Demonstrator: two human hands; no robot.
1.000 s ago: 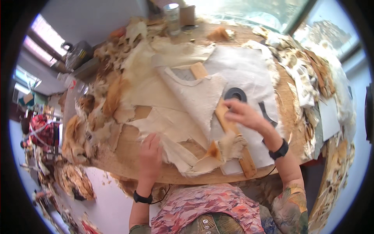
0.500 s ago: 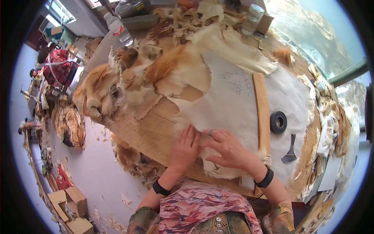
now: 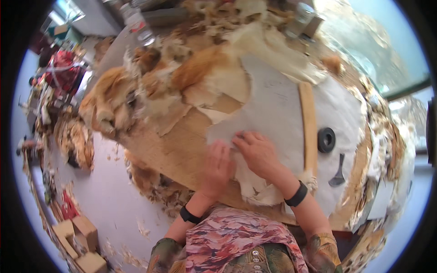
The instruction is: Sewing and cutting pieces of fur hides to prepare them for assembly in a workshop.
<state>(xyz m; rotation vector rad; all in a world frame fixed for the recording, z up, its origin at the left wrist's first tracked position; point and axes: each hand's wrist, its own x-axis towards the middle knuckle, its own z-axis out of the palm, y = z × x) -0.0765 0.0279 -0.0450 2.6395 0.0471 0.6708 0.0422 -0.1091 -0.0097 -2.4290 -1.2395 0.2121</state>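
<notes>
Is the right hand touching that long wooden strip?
Apart. The head view shows a bare stretch of pale sheet between the right hand and the wooden strip.

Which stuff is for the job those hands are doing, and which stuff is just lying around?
Probably for the job:
- pale sheet, with the left hand and right hand at it
- wooden strip
- maybe the black ring and dark fan-shaped tool, lying nearby

Seems just lying around:
- clear bottle
- jar
- cardboard boxes on the floor
</notes>
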